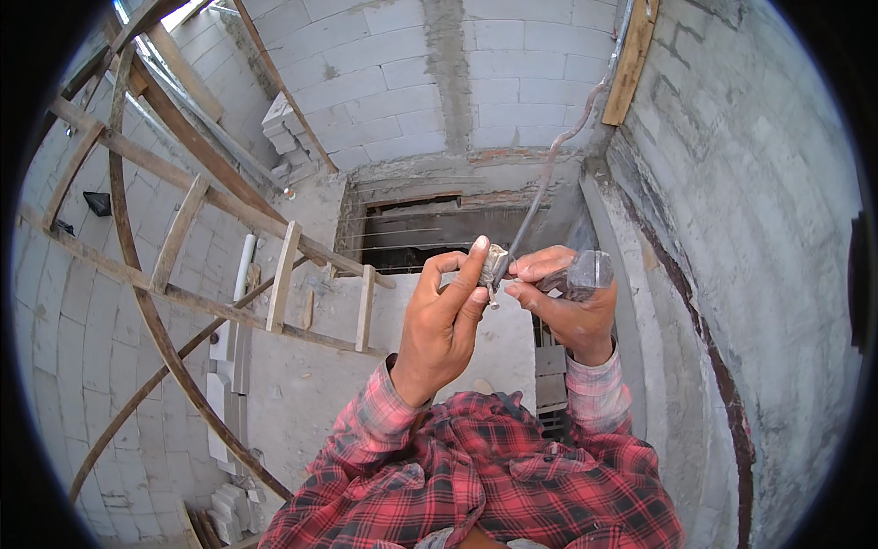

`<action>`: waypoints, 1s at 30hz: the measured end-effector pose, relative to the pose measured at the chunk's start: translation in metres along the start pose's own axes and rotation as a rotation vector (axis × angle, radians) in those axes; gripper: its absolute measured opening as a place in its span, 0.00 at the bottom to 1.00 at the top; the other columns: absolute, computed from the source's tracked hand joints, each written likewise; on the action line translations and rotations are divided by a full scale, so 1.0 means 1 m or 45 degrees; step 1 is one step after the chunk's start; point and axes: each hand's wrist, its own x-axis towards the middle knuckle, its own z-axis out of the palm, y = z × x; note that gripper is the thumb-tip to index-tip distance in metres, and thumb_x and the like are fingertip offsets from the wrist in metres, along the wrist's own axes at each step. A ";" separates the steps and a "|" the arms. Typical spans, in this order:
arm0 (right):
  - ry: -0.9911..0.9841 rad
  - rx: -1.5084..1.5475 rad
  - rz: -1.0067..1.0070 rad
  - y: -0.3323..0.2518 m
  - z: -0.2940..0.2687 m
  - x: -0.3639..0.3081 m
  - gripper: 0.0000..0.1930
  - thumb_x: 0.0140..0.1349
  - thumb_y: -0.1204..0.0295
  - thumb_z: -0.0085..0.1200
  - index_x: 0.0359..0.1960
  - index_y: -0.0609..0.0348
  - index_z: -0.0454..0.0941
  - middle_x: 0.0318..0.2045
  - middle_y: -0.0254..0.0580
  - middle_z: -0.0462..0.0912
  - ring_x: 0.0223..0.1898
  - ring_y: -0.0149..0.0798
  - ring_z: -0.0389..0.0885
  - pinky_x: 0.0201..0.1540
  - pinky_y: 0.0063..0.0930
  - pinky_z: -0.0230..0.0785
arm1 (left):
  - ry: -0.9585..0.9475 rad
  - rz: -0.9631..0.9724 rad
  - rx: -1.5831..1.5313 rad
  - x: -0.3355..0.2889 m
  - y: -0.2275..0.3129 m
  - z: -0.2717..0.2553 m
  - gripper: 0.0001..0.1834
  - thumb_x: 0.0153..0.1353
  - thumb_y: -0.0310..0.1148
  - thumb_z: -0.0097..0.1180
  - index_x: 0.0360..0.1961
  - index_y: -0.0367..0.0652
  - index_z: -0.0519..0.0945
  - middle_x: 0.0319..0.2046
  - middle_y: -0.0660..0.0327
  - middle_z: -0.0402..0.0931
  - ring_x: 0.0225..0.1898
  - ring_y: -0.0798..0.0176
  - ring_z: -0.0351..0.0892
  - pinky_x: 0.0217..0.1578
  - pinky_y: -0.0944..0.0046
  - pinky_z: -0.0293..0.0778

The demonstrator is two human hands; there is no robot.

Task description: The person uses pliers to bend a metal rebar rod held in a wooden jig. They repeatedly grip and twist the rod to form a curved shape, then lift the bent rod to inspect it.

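Note:
My left hand (441, 320) is raised in front of my chest, its thumb and fingers pinching a small crumpled pale packet (495, 260). A nail (494, 300) sticks out below the packet, by the fingertips. My right hand (578, 316) is closed round a hammer (590, 269), whose blocky grey head faces up at me. Its thumb and forefinger also reach toward the lower end of a grey conduit (525, 229), close to the left fingertips. Whether they grip the conduit, I cannot tell. The conduit runs up along the wall corner.
A wooden ladder (178, 233) leans across the left side, crossed by curved-looking poles. Ahead, below the block wall (384, 64), is a floor opening (412, 240) with thin rods across it. A rough plastered wall (759, 183) rises close on my right. Stacked blocks (549, 373) lie below.

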 end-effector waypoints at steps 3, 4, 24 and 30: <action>-0.058 -0.254 0.046 -0.012 -0.001 -0.001 0.14 0.50 0.88 0.69 0.39 0.67 0.81 0.38 0.49 0.84 0.39 0.37 0.85 0.38 0.28 0.79 | 0.009 0.007 0.003 -0.001 0.001 0.002 0.24 0.72 0.22 0.46 0.69 0.41 0.70 0.50 0.55 0.71 0.31 0.72 0.73 0.30 0.70 0.75; -0.044 -0.230 0.057 -0.011 0.001 -0.001 0.15 0.50 0.88 0.69 0.39 0.67 0.81 0.38 0.49 0.84 0.39 0.37 0.85 0.38 0.28 0.79 | 0.011 -0.001 0.005 -0.002 0.001 0.002 0.25 0.71 0.22 0.48 0.68 0.42 0.71 0.49 0.54 0.70 0.31 0.71 0.74 0.31 0.69 0.75; -0.229 -0.461 -0.383 0.010 -0.014 0.025 0.21 0.47 0.82 0.73 0.44 0.62 0.81 0.39 0.44 0.84 0.39 0.38 0.85 0.38 0.29 0.80 | -0.010 0.019 -0.034 -0.001 -0.011 0.002 0.26 0.70 0.23 0.51 0.69 0.42 0.69 0.51 0.49 0.69 0.26 0.70 0.72 0.32 0.67 0.72; -0.043 -0.167 0.001 0.025 -0.007 0.009 0.23 0.49 0.80 0.73 0.47 0.63 0.78 0.44 0.45 0.82 0.40 0.35 0.84 0.38 0.28 0.80 | -0.034 -0.032 -0.098 0.002 -0.017 -0.002 0.28 0.69 0.22 0.49 0.71 0.38 0.66 0.51 0.46 0.68 0.32 0.64 0.76 0.36 0.65 0.74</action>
